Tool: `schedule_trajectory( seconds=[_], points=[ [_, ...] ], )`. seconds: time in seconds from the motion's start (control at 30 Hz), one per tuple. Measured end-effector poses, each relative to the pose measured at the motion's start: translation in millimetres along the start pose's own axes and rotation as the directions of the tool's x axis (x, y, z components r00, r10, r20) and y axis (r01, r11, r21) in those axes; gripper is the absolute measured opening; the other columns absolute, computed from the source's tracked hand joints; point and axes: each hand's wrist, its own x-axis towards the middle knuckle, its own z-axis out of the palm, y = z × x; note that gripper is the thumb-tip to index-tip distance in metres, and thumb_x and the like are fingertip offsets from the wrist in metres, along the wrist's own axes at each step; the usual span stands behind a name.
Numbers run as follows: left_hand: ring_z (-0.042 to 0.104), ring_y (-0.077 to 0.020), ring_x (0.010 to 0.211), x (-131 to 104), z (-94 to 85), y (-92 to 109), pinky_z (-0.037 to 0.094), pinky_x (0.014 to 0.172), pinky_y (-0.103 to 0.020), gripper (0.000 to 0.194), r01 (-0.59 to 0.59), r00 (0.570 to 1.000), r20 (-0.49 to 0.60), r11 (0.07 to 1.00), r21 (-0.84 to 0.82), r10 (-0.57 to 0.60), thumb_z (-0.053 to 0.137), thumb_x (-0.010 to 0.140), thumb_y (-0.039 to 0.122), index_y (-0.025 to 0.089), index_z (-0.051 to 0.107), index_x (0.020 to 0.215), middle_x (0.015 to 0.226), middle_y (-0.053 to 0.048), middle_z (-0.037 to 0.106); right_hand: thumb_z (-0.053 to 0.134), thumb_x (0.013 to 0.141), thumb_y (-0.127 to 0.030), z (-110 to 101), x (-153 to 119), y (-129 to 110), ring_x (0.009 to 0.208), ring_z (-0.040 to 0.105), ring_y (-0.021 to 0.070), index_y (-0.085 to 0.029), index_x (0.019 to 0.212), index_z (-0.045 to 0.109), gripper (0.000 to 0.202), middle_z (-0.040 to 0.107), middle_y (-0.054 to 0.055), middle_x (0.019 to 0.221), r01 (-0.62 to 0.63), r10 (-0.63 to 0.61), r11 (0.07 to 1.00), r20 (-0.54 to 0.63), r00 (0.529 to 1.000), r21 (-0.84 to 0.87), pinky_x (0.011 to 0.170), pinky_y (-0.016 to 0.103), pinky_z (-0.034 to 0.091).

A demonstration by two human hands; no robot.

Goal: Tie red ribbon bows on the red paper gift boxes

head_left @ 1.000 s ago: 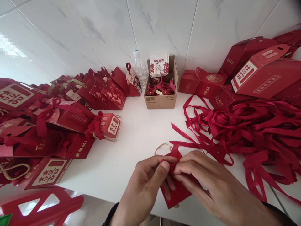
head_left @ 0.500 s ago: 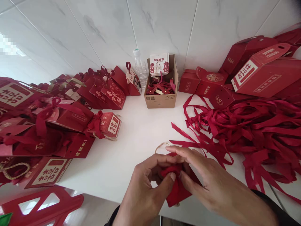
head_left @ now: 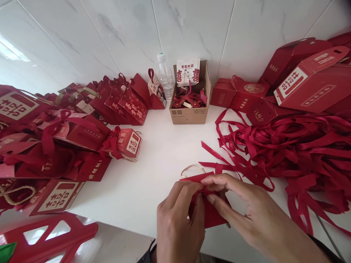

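A small red box (head_left: pixel 215 215) with a beige rope handle (head_left: pixel 192 167) lies near the table's front edge, partly covered by both hands. My left hand (head_left: pixel 182 215) is closed, its fingers pinching red ribbon on top of the box. From the right, my right hand (head_left: pixel 241 204) bends its thumb and fingers round the same ribbon, and they look closed on it. The fingertips of the two hands nearly touch. Fingers hide most of the ribbon, so its shape there cannot be made out.
Many red gift boxes (head_left: pixel 79 135) crowd the left side. A tangled heap of red ribbons (head_left: pixel 296 146) covers the right, with more boxes (head_left: pixel 312 84) behind. Against the wall stand a cardboard box (head_left: pixel 189 116) and a clear bottle (head_left: pixel 165 78). A red chair (head_left: pixel 74 237) is at lower left.
My left hand has turned more upright, its thumb now tucked between the fingers. The red box has turned and shows more of its top and rope handle.
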Motion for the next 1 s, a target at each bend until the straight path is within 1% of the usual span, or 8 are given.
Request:
schedule_trajectory(
  seconds=[0.07, 0.17, 0.27, 0.4, 0.5, 0.63, 0.87, 1.0],
  points=[
    [0.072, -0.0102, 0.081, -3.7, 2.0, -2.8, 0.058, 0.07, -0.02, 0.029, -0.076, 0.996, -0.042, 0.997, 0.032, 0.077, 0.057, 0.097, 0.001, 0.025, 0.07, 0.107, 0.099, 0.001, 0.073, 0.052, 0.107, -0.04, -3.4, -0.9, -2.1, 0.105, 0.078, 0.0171, -0.036, 0.123, 0.068, 0.023, 0.081, -0.002, 0.118, -0.063, 0.061, 0.997, 0.047, 0.997, 0.052, 0.081, 0.024, 0.065],
    [0.071, -0.011, 0.085, -10.4, 4.7, -6.8, 0.058, 0.07, -0.022, 0.031, -0.184, 0.974, -0.121, 0.979, 0.089, 0.194, 0.06, 0.097, -0.002, 0.024, 0.072, 0.11, 0.114, -0.003, 0.069, 0.043, 0.109, -0.056, -7.7, -1.2, -6.7, 0.111, 0.076, 0.0208, -0.035, 0.123, 0.072, 0.039, 0.08, 0.002, 0.121, -0.209, 0.198, 0.969, 0.093, 0.976, 0.132, 0.076, 0.024, 0.065],
    [0.064, -0.0093, 0.08, -16.4, 9.8, -8.5, 0.056, 0.066, -0.022, 0.033, -0.221, 0.942, -0.228, 0.966, 0.134, 0.247, 0.063, 0.095, -0.004, 0.024, 0.076, 0.106, 0.121, -0.003, 0.061, 0.043, 0.108, -0.059, -9.8, -1.2, -9.8, 0.108, 0.075, 0.021, -0.035, 0.114, 0.075, 0.04, 0.08, 0.001, 0.111, -0.257, 0.236, 0.956, 0.146, 0.961, 0.142, 0.079, 0.026, 0.063],
    [0.061, -0.0114, 0.088, -17.5, 14.6, -8.4, 0.058, 0.07, -0.022, 0.032, -0.247, 0.904, -0.327, 0.961, 0.129, 0.276, 0.067, 0.091, -0.006, 0.022, 0.078, 0.103, 0.12, -0.004, 0.055, 0.048, 0.107, -0.059, -10.6, -0.6, -8.2, 0.093, 0.071, 0.0164, -0.035, 0.106, 0.071, 0.034, 0.075, -0.003, 0.106, -0.297, 0.267, 0.951, 0.257, 0.929, 0.086, 0.074, 0.025, 0.056],
    [0.061, -0.012, 0.09, -15.6, 12.6, -9.5, 0.059, 0.073, -0.021, 0.03, -0.243, 0.907, -0.319, 0.96, 0.137, 0.275, 0.069, 0.091, -0.004, 0.02, 0.077, 0.107, 0.117, -0.005, 0.055, 0.05, 0.106, -0.062, -11.0, 1.6, -6.7, 0.084, 0.066, 0.0142, -0.033, 0.1, 0.067, 0.035, 0.072, -0.005, 0.096, -0.324, 0.291, 0.941, 0.255, 0.922, 0.101, 0.069, 0.023, 0.051],
    [0.063, -0.0104, 0.084, -13.7, 8.4, -10.6, 0.057, 0.072, -0.02, 0.032, -0.225, 0.929, -0.267, 0.965, 0.136, 0.254, 0.068, 0.091, -0.004, 0.017, 0.073, 0.116, 0.103, -0.002, 0.062, 0.053, 0.104, -0.063, -11.6, 4.3, -6.2, 0.075, 0.06, 0.0128, -0.03, 0.096, 0.063, 0.035, 0.067, -0.005, 0.088, -0.323, 0.287, 0.938, 0.241, 0.927, 0.125, 0.061, 0.022, 0.046],
    [0.069, -0.0096, 0.084, -9.4, 9.7, -8.3, 0.055, 0.073, -0.02, 0.03, -0.263, 0.919, -0.277, 0.96, 0.099, 0.281, 0.064, 0.09, -0.01, 0.013, 0.072, 0.108, 0.096, -0.002, 0.073, 0.051, 0.105, -0.054, -11.8, 6.0, -2.0, 0.059, 0.05, 0.0111, -0.029, 0.092, 0.059, 0.029, 0.059, -0.006, 0.076, -0.393, 0.365, 0.916, 0.232, 0.902, 0.087, 0.049, 0.021, 0.04],
    [0.07, -0.0109, 0.078, -7.7, 7.3, -7.1, 0.057, 0.069, -0.022, 0.028, -0.286, 0.913, -0.283, 0.956, 0.068, 0.293, 0.067, 0.088, -0.011, 0.012, 0.073, 0.102, 0.09, -0.003, 0.076, 0.053, 0.102, -0.052, -15.0, 6.9, -3.7, 0.059, 0.051, 0.0126, -0.028, 0.091, 0.061, 0.027, 0.061, -0.004, 0.076, -0.378, 0.363, 0.924, 0.18, 0.914, 0.056, 0.047, 0.021, 0.042]
  ],
)
